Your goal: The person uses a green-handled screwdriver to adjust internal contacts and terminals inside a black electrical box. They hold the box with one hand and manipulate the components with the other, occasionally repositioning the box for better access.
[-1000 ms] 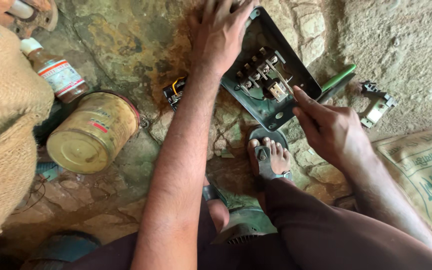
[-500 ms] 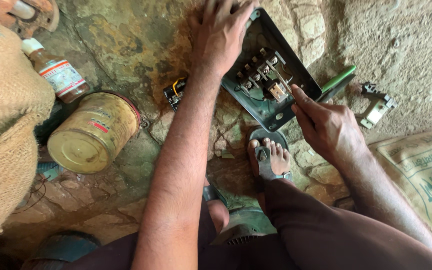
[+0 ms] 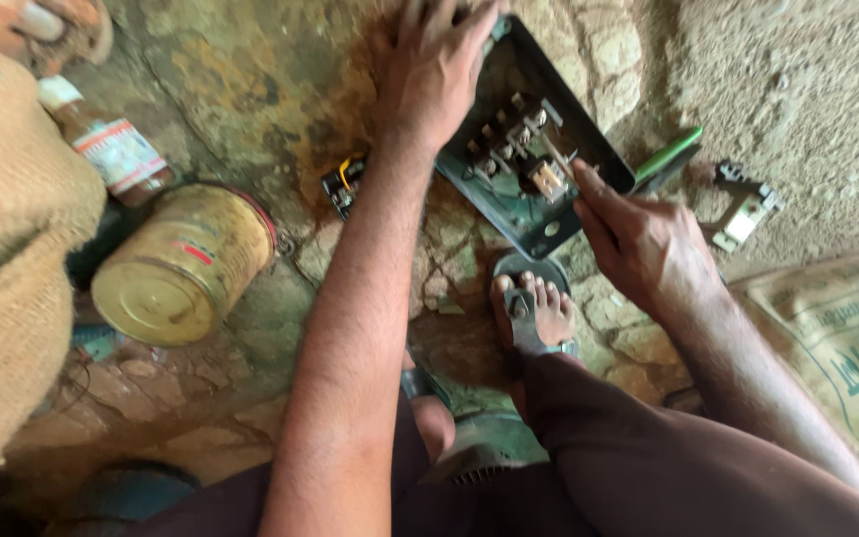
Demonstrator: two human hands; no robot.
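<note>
Head view: left hand (image 3: 436, 70) flat on one switch box (image 3: 534, 149); right hand (image 3: 638, 234) grips one screwdriver (image 3: 670, 154).

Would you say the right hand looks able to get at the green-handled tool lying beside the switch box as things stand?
Probably yes. The green-handled tool lies on the ground just beyond the right hand, with nothing lying between them. But that hand's fingertips are at the parts inside the switch box, so it would have to leave them first.
</note>
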